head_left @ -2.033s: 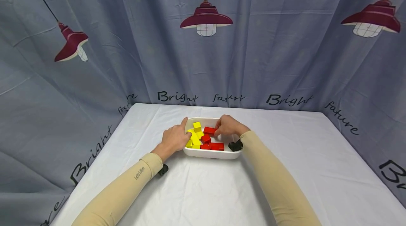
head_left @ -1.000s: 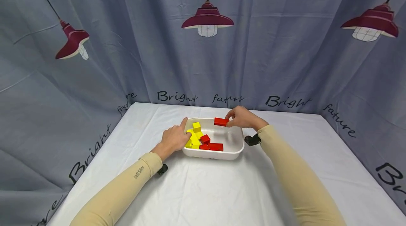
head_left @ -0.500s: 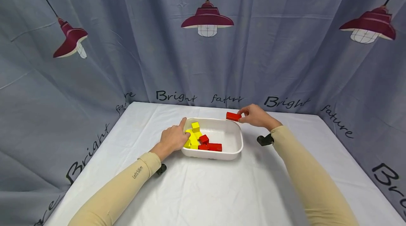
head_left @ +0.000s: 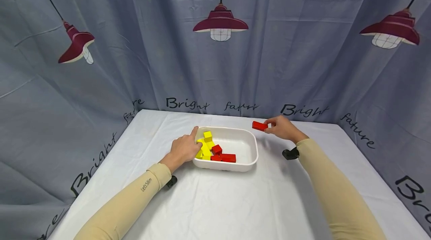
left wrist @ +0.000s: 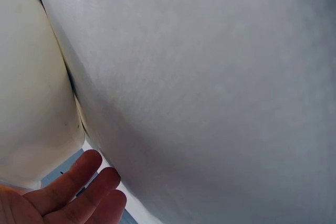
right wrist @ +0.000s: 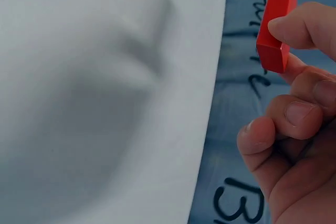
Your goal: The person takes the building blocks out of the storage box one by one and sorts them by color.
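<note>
A white rectangular tray [head_left: 249, 149] stands in the middle of the table. My left hand [head_left: 183, 148] grips its left wall, the thumb over the inside and the index finger along the rim. In the left wrist view, the other fingers [left wrist: 86, 174] show beside the tray's outer wall [left wrist: 31, 87]. Yellow blocks [head_left: 204, 147] lie in the tray's left part, with red blocks [head_left: 228, 158] next to them near the front wall. Right of the tray, my right hand [head_left: 283, 127] pinches a red rectangular block [right wrist: 276, 22] between thumb and fingers, raised above the table.
A white cloth covers the table [head_left: 215, 202]. Beyond its back edge hangs a grey-blue curtain [head_left: 161, 64] with printed lamps and lettering. Black wrist devices sit under the left wrist [head_left: 172, 181] and the right wrist [head_left: 291, 154].
My right hand has lifted the red block from the tray and carried it right, past the tray's rim. The left hand has stayed at the tray's left wall.
</note>
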### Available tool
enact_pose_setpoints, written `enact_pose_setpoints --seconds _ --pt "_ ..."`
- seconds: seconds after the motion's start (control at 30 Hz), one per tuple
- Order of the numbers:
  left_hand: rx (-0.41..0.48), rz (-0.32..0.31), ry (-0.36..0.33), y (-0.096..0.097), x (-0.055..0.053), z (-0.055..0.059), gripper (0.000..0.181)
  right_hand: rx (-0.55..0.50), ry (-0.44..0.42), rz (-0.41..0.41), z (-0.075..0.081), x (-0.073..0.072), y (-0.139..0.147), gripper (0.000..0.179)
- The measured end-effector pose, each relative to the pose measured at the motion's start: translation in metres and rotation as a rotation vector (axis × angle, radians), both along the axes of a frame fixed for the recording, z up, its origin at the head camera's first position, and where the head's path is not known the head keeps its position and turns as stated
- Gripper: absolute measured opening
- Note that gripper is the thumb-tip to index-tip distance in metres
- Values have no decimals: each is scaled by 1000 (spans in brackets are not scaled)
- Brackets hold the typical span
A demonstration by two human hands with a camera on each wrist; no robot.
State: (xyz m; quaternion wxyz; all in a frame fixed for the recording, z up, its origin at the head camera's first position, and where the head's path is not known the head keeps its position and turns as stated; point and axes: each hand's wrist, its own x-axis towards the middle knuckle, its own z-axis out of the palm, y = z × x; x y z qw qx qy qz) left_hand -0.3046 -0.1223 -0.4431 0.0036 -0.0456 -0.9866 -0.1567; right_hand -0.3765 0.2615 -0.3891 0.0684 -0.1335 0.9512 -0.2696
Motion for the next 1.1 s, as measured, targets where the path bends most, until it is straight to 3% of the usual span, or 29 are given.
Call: enact_pose_setpoints --seconds 0.23,0.4,0.63,1.1 --pt "5 3 -10 -1 2 0 72 -2 -6 -42 -13 2 13 37" --pt "-1 8 6 -1 1 3 72 7 10 -55 -19 -2 22 40" --pt "12 5 -29 2 1 4 72 25 9 -65 -34 -9 37 37" --pt "9 13 -27 1 -2 1 71 50 -60 -104 -48 -11 37 43"
